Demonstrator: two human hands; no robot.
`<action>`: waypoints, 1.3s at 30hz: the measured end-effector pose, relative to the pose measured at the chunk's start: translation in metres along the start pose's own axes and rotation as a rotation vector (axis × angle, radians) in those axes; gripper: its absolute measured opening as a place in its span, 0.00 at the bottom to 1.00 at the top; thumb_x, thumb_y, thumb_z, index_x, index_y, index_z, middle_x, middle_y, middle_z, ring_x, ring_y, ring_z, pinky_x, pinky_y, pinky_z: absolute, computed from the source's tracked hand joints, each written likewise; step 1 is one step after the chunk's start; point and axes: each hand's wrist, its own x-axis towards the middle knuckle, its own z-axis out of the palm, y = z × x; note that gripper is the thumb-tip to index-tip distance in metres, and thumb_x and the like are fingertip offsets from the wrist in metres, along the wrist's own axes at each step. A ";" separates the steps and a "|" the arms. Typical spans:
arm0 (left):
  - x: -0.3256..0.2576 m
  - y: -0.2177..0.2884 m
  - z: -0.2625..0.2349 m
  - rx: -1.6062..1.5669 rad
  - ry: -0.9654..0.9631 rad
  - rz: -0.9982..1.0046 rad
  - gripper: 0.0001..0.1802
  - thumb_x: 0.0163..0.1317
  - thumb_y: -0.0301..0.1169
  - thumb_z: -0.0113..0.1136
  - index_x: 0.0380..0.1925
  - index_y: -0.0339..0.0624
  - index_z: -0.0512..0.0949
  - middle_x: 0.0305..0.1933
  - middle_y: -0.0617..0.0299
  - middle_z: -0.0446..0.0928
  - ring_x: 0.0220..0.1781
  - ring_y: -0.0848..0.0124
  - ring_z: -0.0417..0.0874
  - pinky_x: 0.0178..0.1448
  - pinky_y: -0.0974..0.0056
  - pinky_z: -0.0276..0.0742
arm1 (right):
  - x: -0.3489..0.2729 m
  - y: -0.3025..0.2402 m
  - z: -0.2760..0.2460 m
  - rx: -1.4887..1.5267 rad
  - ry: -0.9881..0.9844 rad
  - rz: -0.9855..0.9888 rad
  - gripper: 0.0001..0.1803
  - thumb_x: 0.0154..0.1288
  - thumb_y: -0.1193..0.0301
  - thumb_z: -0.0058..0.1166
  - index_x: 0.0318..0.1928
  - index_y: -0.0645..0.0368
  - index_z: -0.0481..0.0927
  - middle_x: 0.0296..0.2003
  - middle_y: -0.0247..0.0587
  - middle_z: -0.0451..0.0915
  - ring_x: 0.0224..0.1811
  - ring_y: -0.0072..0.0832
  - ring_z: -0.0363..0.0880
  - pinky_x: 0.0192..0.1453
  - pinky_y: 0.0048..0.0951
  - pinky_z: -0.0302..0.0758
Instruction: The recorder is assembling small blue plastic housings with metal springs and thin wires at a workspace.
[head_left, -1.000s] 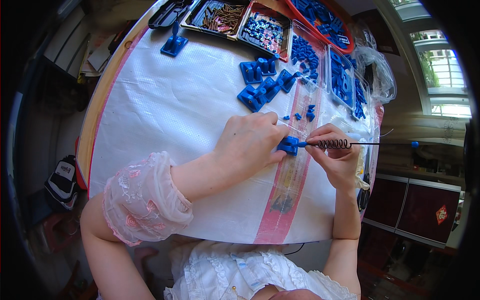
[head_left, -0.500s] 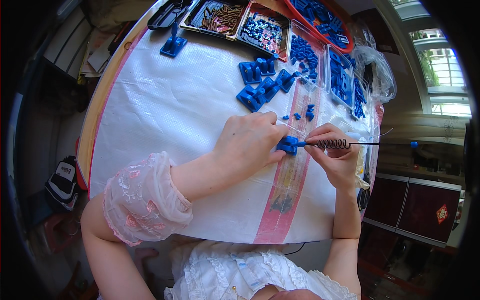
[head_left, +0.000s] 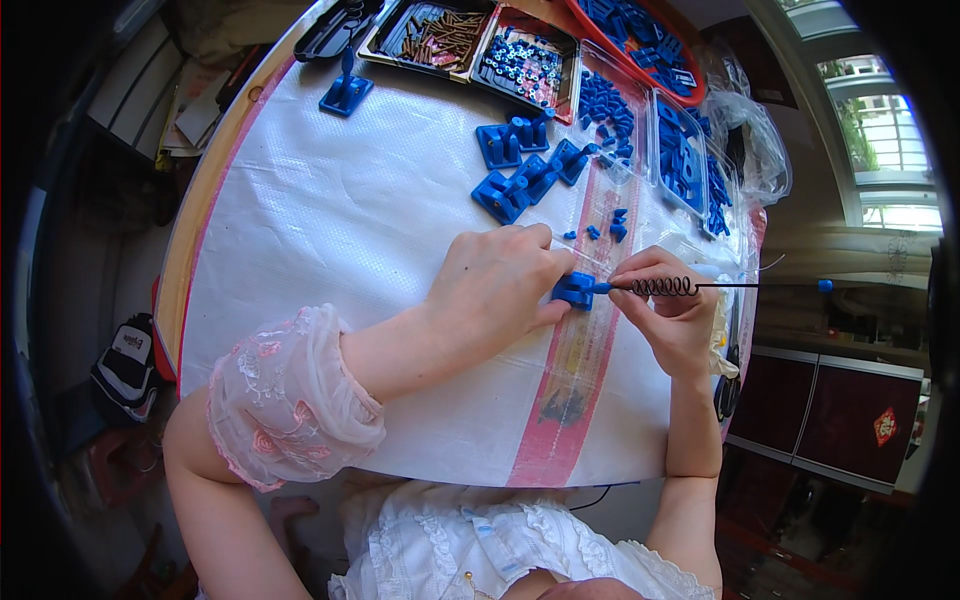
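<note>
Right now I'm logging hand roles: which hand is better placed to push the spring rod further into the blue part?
Right hand: its fingers pinch the spring rod at the blue part, which the left hand steadies.

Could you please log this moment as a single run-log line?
left hand: holds blue plastic part on white table cover | right hand: holds coiled spring rod at the part

— Sleeves?
— My left arm (head_left: 400,345) wears a sheer pink lace cuff (head_left: 290,395), puffed, flower-patterned, gathered at the elbow. Right arm (head_left: 690,440) is bare.
— Top?
— White blouse (head_left: 480,550), ruffled and lacy. No rings visible.
</note>
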 end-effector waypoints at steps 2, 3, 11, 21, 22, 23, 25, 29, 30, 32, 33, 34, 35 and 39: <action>0.000 0.000 0.000 0.002 -0.001 -0.002 0.15 0.54 0.44 0.74 0.37 0.51 0.86 0.34 0.63 0.79 0.36 0.63 0.85 0.37 0.59 0.80 | 0.001 0.000 0.001 0.003 0.003 -0.006 0.08 0.56 0.86 0.67 0.38 0.66 0.88 0.39 0.42 0.84 0.38 0.20 0.80 0.40 0.19 0.73; 0.000 0.000 0.001 0.003 -0.003 -0.004 0.15 0.54 0.44 0.74 0.37 0.51 0.86 0.34 0.63 0.79 0.36 0.63 0.85 0.37 0.59 0.80 | 0.001 0.000 0.001 0.004 0.004 -0.009 0.08 0.56 0.86 0.67 0.38 0.66 0.88 0.38 0.42 0.84 0.37 0.20 0.80 0.40 0.19 0.73; 0.000 -0.001 0.000 0.006 -0.005 0.001 0.15 0.54 0.44 0.74 0.37 0.51 0.85 0.34 0.63 0.78 0.35 0.63 0.85 0.36 0.59 0.79 | 0.001 -0.001 0.001 0.008 0.003 -0.010 0.09 0.56 0.86 0.67 0.38 0.66 0.87 0.38 0.41 0.84 0.37 0.19 0.79 0.40 0.19 0.72; 0.000 0.000 -0.001 0.006 -0.002 0.004 0.15 0.54 0.44 0.74 0.37 0.51 0.85 0.34 0.63 0.78 0.35 0.63 0.85 0.36 0.59 0.79 | 0.001 -0.002 0.001 -0.006 -0.001 -0.016 0.08 0.57 0.85 0.67 0.38 0.65 0.88 0.37 0.40 0.84 0.36 0.19 0.78 0.38 0.19 0.71; 0.000 0.000 0.000 0.004 0.001 0.005 0.15 0.54 0.44 0.74 0.37 0.51 0.85 0.34 0.63 0.78 0.35 0.63 0.85 0.36 0.59 0.79 | 0.001 -0.001 0.001 -0.007 -0.001 -0.018 0.08 0.57 0.85 0.67 0.38 0.65 0.88 0.37 0.40 0.84 0.36 0.19 0.78 0.38 0.19 0.71; 0.000 0.000 0.000 0.004 0.001 0.004 0.15 0.54 0.44 0.74 0.37 0.51 0.85 0.34 0.63 0.78 0.35 0.63 0.85 0.36 0.59 0.79 | 0.001 -0.001 0.001 -0.008 -0.002 -0.020 0.08 0.57 0.85 0.67 0.38 0.65 0.88 0.37 0.40 0.84 0.36 0.19 0.78 0.38 0.19 0.71; 0.000 0.000 0.001 0.005 0.001 0.004 0.15 0.54 0.44 0.74 0.37 0.51 0.85 0.34 0.63 0.78 0.36 0.63 0.85 0.36 0.59 0.79 | 0.001 -0.001 0.001 -0.011 -0.003 -0.027 0.08 0.57 0.85 0.67 0.38 0.65 0.88 0.37 0.40 0.84 0.36 0.19 0.78 0.38 0.19 0.71; 0.000 0.001 0.000 0.004 0.003 0.005 0.15 0.54 0.44 0.74 0.36 0.51 0.85 0.34 0.63 0.78 0.36 0.63 0.85 0.36 0.59 0.79 | 0.001 -0.001 0.001 -0.014 -0.004 -0.033 0.07 0.57 0.85 0.67 0.37 0.65 0.87 0.37 0.40 0.84 0.36 0.19 0.78 0.38 0.19 0.70; 0.000 0.001 0.000 0.005 0.002 0.007 0.15 0.54 0.44 0.74 0.36 0.51 0.85 0.34 0.63 0.78 0.36 0.63 0.85 0.36 0.59 0.79 | 0.001 -0.001 0.001 -0.014 -0.004 -0.032 0.07 0.57 0.85 0.67 0.37 0.65 0.87 0.37 0.40 0.84 0.36 0.19 0.78 0.38 0.19 0.70; 0.000 0.000 0.000 0.007 0.001 0.007 0.15 0.54 0.45 0.74 0.36 0.51 0.85 0.34 0.63 0.78 0.36 0.63 0.85 0.36 0.59 0.79 | 0.001 -0.001 0.001 -0.006 -0.006 -0.030 0.07 0.57 0.85 0.67 0.37 0.65 0.87 0.37 0.40 0.84 0.36 0.19 0.78 0.38 0.19 0.70; 0.000 0.000 0.000 0.007 0.001 0.006 0.15 0.54 0.45 0.74 0.36 0.51 0.85 0.34 0.63 0.78 0.36 0.63 0.85 0.36 0.59 0.79 | 0.001 -0.001 0.001 -0.002 -0.006 -0.029 0.07 0.57 0.85 0.67 0.37 0.65 0.87 0.37 0.41 0.84 0.36 0.19 0.78 0.38 0.19 0.70; 0.000 0.000 0.000 0.007 0.000 0.006 0.15 0.54 0.45 0.74 0.36 0.51 0.85 0.34 0.63 0.78 0.36 0.63 0.85 0.37 0.59 0.79 | 0.001 -0.001 0.000 -0.002 -0.007 -0.030 0.07 0.57 0.85 0.67 0.37 0.65 0.87 0.37 0.41 0.84 0.36 0.19 0.78 0.38 0.19 0.71; 0.000 0.000 0.000 0.007 0.002 0.005 0.15 0.54 0.44 0.74 0.36 0.51 0.85 0.34 0.63 0.78 0.36 0.63 0.85 0.37 0.59 0.79 | 0.001 0.000 0.000 -0.001 -0.009 -0.031 0.07 0.57 0.85 0.67 0.37 0.65 0.87 0.37 0.41 0.84 0.36 0.19 0.78 0.38 0.19 0.71; 0.000 0.001 0.000 0.005 0.000 0.002 0.15 0.54 0.44 0.74 0.37 0.51 0.85 0.34 0.63 0.78 0.36 0.63 0.85 0.37 0.59 0.79 | 0.001 -0.001 0.000 0.001 -0.010 -0.029 0.07 0.57 0.85 0.67 0.38 0.65 0.87 0.37 0.41 0.84 0.37 0.19 0.78 0.39 0.19 0.71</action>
